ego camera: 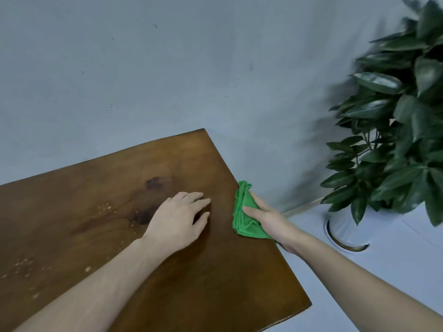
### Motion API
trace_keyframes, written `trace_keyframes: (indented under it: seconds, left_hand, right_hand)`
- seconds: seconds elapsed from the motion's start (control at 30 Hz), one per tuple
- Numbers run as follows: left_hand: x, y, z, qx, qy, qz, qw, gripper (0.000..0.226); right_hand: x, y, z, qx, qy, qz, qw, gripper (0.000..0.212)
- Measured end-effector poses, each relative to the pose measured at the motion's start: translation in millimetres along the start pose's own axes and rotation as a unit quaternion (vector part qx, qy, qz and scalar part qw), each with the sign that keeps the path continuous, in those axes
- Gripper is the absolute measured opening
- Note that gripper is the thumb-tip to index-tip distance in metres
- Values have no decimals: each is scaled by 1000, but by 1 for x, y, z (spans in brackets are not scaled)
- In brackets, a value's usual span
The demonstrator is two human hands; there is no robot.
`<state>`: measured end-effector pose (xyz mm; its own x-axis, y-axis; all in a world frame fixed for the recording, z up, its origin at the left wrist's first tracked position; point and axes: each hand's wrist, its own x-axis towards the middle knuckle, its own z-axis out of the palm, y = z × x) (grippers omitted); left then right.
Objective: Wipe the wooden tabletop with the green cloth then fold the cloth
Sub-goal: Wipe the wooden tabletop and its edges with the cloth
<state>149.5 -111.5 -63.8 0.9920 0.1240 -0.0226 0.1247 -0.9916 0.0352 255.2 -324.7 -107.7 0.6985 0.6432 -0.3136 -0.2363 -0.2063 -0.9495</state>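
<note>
Head view: the wooden tabletop (115, 192) runs from the left edge of the view to a far corner near the middle, its right edge slanting down toward the lower right. The green cloth (244, 212) lies bunched at that right edge, about midway along it, partly on the wood. The right hand (271, 219) grasps the cloth, thumb on top and fingers wrapped at the table's edge. The left hand (178, 219) rests palm-down on the tabletop just beside the cloth, fingers relaxed and lightly spread, gripping nothing. Pale crumbs or droplets (105, 208) dot the wood left of that hand, with more toward the near-left edge. A leafy plant (393, 121) in a white pot (345, 228) stands on the floor to the right, against a grey wall (143, 68).
</note>
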Motion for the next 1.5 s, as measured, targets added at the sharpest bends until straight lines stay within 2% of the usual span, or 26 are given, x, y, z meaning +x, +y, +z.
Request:
trace_keyframes:
  seconds: [0.1, 0.23, 0.47, 0.63, 0.73, 0.87, 1.07, 1.33, 1.4, 1.5]
  left_hand:
    - [-27, 6, 1, -8, -21, 10, 1000, 50]
    - [-37, 9, 9, 3, -34, 17, 999, 55]
    - [-34, 7, 11, -7, -28, 11, 1000, 55]
    - [-37, 6, 15, -18, -22, 8, 1000, 54]
    - [-38, 8, 17, -19, -18, 2, 1000, 54]
    - [-39, 8, 18, -19, -27, 2, 999, 55]
    - [-54, 15, 17, -45, -21, 3, 999, 53]
    - [-109, 40, 22, -36, 24, 75, 996, 48]
    - [-119, 43, 22, -29, 32, 78, 996, 48]
    - [-130, 44, 22, -16, 31, 81, 996, 48]
  right_hand:
    - [-37, 14, -1, -5, 2, 9, 1000, 58]
    - [-45, 15, -1, -8, 1, 31, 999, 61]
    - [39, -21, 5, -62, 22, 23, 998, 67]
    - [101, -43, 10, -58, 17, 5, 998, 51]
    - [106, -43, 11, -51, 21, -3, 999, 52]
    - [79, -32, 11, -51, 24, -5, 998, 61]
    - [-18, -4, 6, -30, 36, 7, 999, 59]
    - [-123, 48, 2, 26, 52, -26, 998, 55]
    - [-139, 66, 6, 53, 82, -43, 994, 50]
    - [-158, 88, 24, 79, 171, -94, 978, 40]
